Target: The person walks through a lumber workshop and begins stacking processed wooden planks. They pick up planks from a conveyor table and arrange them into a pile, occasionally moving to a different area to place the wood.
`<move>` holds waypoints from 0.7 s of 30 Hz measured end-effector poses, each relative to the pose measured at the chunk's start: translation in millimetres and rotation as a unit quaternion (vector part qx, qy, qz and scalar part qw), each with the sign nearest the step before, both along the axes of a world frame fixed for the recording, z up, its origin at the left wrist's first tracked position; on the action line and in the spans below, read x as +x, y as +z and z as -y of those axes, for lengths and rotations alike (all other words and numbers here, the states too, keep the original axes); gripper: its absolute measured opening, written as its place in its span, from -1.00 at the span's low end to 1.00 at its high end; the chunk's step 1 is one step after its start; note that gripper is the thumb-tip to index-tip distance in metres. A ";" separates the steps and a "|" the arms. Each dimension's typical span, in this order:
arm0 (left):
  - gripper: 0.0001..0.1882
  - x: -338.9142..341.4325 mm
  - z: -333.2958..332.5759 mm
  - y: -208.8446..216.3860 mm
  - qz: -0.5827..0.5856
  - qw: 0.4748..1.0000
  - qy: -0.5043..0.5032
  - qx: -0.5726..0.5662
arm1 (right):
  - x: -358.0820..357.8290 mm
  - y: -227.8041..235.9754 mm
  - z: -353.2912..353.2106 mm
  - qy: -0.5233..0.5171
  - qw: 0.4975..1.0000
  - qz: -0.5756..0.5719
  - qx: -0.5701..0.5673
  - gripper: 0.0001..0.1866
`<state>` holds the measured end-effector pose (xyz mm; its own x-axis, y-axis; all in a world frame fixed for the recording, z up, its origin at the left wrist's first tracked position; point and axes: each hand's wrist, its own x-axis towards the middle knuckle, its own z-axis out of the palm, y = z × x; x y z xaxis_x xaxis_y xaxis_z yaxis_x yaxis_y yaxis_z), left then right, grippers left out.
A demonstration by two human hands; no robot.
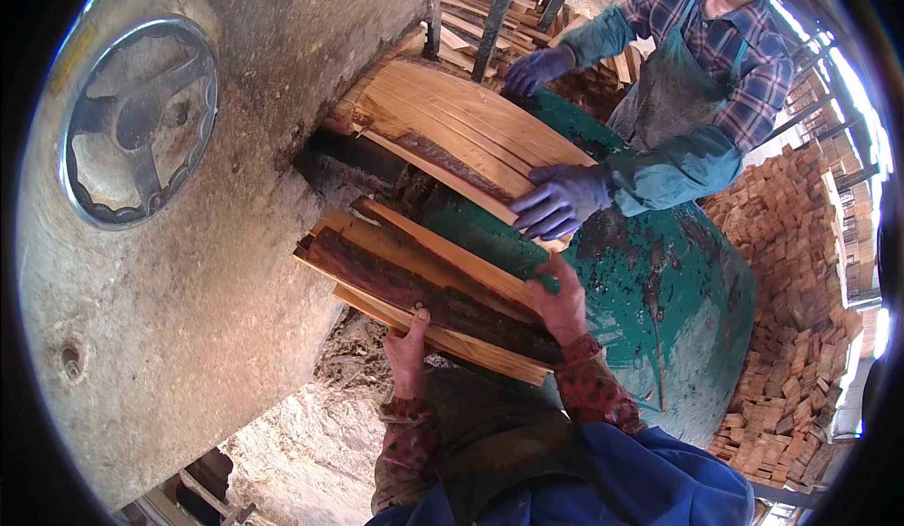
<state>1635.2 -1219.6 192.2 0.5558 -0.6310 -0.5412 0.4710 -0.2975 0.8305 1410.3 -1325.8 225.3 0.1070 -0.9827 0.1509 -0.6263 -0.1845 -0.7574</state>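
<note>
A bundle of rough-sawn wooden boards [452, 279], some edged with dark bark, lies in front of me beside the machine. My left hand [407, 355] is closed on the bundle's near edge, thumb on top and fingers hidden underneath. At the right end my right hand [563, 306] grips the same boards, its fingers partly out of sight. Just beyond lies a wide slab sawn into strips [452, 121]. A co-worker's purple-gloved hand [562, 200] rests on that slab's right end, and their other gloved hand [537, 69] is near its far side.
On the left stands a large worn machine panel [273, 8] with a metal handwheel [139, 121]. A chipped green metal table [650, 309] curves to the right. Cut wood blocks [786, 366] are stacked beyond it; sawdust [306, 451] covers the ground below.
</note>
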 end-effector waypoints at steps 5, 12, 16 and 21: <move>-0.46 2.0 -2.6 -11.0 -0.005 1.000 -0.008 0.010 | 34.0 24.2 -10.4 0.119 0.991 -0.033 0.060 -0.51; -0.45 0.3 -5.3 -18.6 -0.034 0.999 -0.004 -0.016 | 57.3 30.7 -35.2 0.227 0.969 -0.096 -0.023 -0.48; -0.47 0.7 -3.4 -9.1 -0.038 0.999 0.014 -0.021 | 56.6 26.2 -37.8 0.225 0.969 -0.097 -0.029 -0.46; -0.48 1.0 -1.6 2.9 -0.049 0.999 0.006 -0.002 | 54.3 27.9 -36.5 0.231 0.967 -0.102 -0.022 -0.47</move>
